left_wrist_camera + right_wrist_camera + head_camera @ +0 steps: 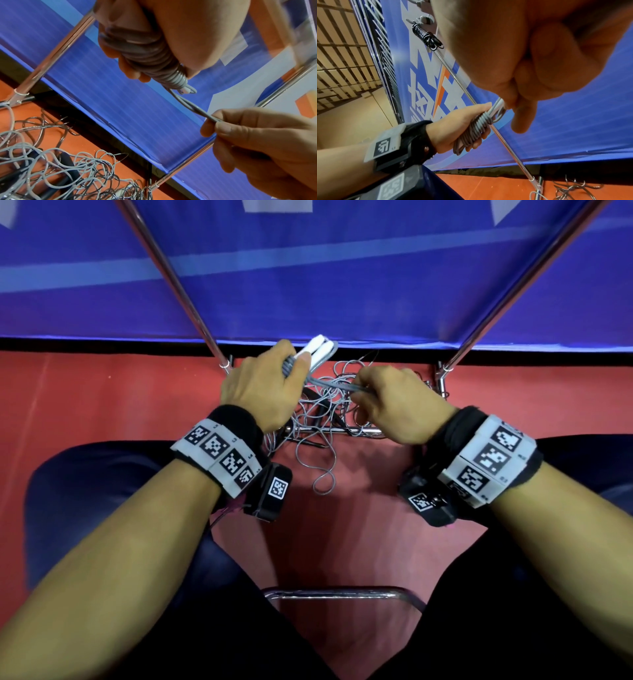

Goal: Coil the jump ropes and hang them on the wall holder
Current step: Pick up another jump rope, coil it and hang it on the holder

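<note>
The left hand (260,385) grips a grey coil (150,59), white handles (320,349) sticking out past the thumb. The right hand (394,405) pinches the coil's loose strand (197,109) between thumb and fingers. Below them, more ropes (322,412) lie tangled on the red floor (102,405).

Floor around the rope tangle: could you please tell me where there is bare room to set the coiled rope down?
Bare red floor lies left of the left pole foot and right of the right pole foot. Between the knees it is open below one trailing loop. Between the feet, the tangle crowds everything.
</note>
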The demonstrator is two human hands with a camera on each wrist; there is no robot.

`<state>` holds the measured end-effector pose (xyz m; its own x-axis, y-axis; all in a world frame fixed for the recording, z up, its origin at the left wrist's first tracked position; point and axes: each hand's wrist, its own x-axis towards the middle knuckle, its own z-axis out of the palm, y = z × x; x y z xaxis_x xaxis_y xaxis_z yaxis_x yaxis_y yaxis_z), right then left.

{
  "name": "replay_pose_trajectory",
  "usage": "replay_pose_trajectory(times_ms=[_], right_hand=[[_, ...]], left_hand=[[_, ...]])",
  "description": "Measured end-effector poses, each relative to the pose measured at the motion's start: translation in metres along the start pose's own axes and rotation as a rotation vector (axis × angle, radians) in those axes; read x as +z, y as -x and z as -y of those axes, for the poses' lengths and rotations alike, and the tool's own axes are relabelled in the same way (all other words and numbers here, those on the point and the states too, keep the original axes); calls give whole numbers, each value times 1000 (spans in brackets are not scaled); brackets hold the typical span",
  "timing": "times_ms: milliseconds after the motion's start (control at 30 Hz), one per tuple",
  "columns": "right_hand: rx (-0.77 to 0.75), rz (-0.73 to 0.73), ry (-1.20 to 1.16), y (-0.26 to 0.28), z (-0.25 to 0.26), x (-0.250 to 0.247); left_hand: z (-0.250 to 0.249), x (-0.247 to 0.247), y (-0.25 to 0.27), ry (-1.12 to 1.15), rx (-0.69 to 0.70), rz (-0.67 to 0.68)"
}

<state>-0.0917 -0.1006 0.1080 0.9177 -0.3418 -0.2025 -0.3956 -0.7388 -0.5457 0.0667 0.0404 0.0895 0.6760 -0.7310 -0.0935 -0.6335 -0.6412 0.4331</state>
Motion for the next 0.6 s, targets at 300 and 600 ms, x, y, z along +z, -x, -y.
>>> replay_pose_trajectory(times_ms=[300, 600], right_hand=[[-19, 48, -115, 0, 8, -11], [268, 309, -629, -3, 0, -14]], left_hand=[[-6, -5, 1, -79, -43, -17], [-11, -16, 1, 56, -65, -141]])
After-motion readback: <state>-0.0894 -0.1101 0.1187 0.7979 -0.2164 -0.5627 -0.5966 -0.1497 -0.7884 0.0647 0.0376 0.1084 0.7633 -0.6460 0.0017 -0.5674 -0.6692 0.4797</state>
